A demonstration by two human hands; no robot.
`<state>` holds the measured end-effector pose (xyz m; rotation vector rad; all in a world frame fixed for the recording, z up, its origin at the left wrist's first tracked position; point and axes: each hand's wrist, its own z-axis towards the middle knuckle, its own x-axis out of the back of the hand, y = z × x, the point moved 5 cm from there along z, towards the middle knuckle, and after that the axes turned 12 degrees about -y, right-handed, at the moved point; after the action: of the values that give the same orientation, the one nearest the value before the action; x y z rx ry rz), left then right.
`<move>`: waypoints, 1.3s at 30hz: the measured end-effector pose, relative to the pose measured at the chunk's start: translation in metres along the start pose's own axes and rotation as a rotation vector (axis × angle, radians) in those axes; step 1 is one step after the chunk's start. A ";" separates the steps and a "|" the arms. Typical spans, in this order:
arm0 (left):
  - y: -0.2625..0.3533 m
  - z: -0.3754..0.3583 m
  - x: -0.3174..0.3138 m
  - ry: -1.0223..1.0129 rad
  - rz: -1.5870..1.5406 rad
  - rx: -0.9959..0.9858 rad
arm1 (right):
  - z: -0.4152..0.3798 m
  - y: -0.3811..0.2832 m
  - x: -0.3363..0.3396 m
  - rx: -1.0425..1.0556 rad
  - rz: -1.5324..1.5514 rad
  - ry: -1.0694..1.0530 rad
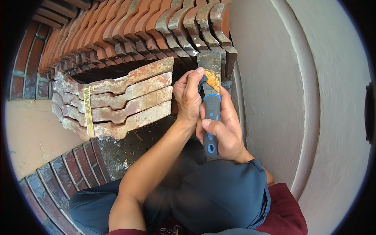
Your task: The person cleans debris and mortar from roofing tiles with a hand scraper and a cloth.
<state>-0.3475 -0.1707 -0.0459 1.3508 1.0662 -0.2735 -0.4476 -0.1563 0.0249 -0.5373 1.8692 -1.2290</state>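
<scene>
My right hand (227, 135) is closed around the grey and blue handle of a putty knife (212, 103), its blade pointing away from me. Orange-yellow and rust-coloured patches cover part of the wide metal blade. My left hand (188, 94) is beside the blade, thumb and fingers pinching a dark cloth (203, 81). A bit of the same dark material shows past the blade's right edge, so the cloth seems to pass behind it. The left fingertips are partly hidden.
Left of my hands lies a small stack of worn clay tiles (133, 96) with yellow marked tape (88, 111). Behind stands a long row of reddish clay tiles (137, 23). A grey wall (270, 86) rises close on the right; brick paving (62, 176) is at lower left.
</scene>
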 end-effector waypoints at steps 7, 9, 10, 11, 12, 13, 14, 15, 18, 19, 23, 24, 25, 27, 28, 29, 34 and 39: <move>0.008 0.009 0.002 -0.039 0.101 0.012 | 0.005 -0.001 -0.001 -0.031 -0.062 0.060; 0.006 0.004 -0.002 0.029 0.109 0.021 | 0.005 -0.001 -0.002 -0.030 -0.032 0.069; 0.004 0.002 -0.003 0.044 0.122 0.010 | 0.002 -0.003 -0.003 -0.043 0.024 0.074; 0.006 0.000 -0.004 0.060 0.135 -0.005 | 0.000 -0.004 -0.004 -0.057 0.078 0.074; 0.006 -0.001 -0.005 0.051 0.097 0.020 | -0.001 -0.007 -0.006 -0.064 0.082 0.085; 0.007 -0.001 -0.005 0.047 0.075 0.042 | 0.002 -0.007 -0.007 -0.054 0.064 0.091; 0.011 -0.001 -0.007 0.042 0.055 0.067 | 0.005 -0.007 -0.009 -0.044 0.047 0.099; 0.012 -0.001 -0.008 0.039 0.036 0.093 | 0.005 -0.007 -0.010 -0.034 0.033 0.109; 0.016 -0.006 -0.015 0.076 0.028 0.120 | 0.003 -0.009 -0.010 -0.042 0.057 0.099; 0.017 -0.007 -0.016 0.093 0.025 0.134 | 0.004 -0.011 -0.011 -0.041 0.050 0.105; 0.013 -0.006 -0.011 0.093 0.018 0.128 | 0.003 -0.015 -0.015 -0.060 0.076 0.118; 0.014 -0.006 -0.014 0.110 0.012 0.121 | 0.004 -0.016 -0.015 -0.063 0.091 0.111; 0.016 -0.006 -0.016 0.127 0.006 0.111 | 0.004 -0.017 -0.016 -0.055 0.106 0.109; 0.018 -0.006 -0.016 0.123 0.020 0.130 | 0.003 -0.018 -0.017 -0.040 0.134 0.108; 0.018 -0.006 -0.016 0.121 0.027 0.143 | 0.005 -0.018 -0.016 -0.039 0.123 0.113; 0.019 -0.006 -0.016 0.110 0.027 0.160 | 0.008 -0.017 -0.016 -0.040 0.114 0.117; 0.021 -0.007 -0.019 0.086 0.012 0.176 | 0.006 -0.019 -0.018 -0.022 0.108 0.111; 0.017 0.001 -0.011 0.028 0.021 0.126 | 0.010 -0.013 -0.018 -0.015 0.067 0.120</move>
<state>-0.3406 -0.1713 -0.0267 1.4812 1.0716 -0.3113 -0.4305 -0.1541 0.0416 -0.4132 1.9820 -1.2272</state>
